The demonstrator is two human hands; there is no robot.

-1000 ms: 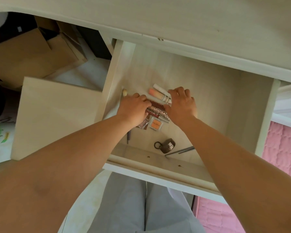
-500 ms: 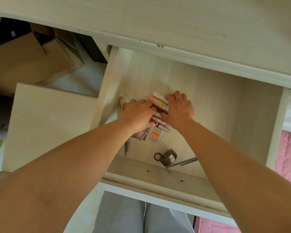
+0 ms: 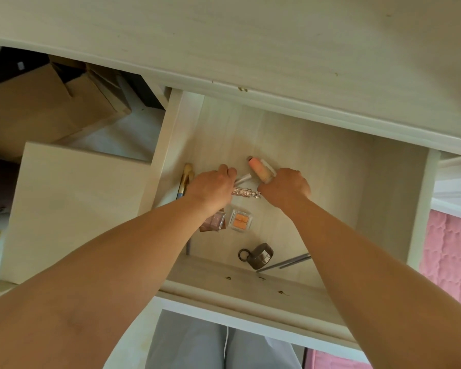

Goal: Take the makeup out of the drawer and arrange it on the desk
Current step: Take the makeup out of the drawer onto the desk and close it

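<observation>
We see both hands down in the open drawer (image 3: 383, 198), which is pulled out below the desk (image 3: 250, 35). The left hand (image 3: 210, 189) is curled around a glittery silver tube (image 3: 246, 193) and a thin white stick (image 3: 242, 179), with its fingers tucked under and pressed together. The right hand (image 3: 284, 189), at 3 o'clock of the left, has its fingers closed on the base of a peach tube (image 3: 260, 170), which points toward 11 o'clock. Beside that tube lies a white tube (image 3: 268, 165), touching it. At 6 o'clock of the left hand sit a pink glitter compact (image 3: 213, 221) and an orange compact (image 3: 240, 221), side by side. Nearer the drawer front lie a dark round jar (image 3: 260, 257) and grey pencils (image 3: 285, 263). A gold-tipped brush (image 3: 186, 178) lies along the drawer's left wall.
</observation>
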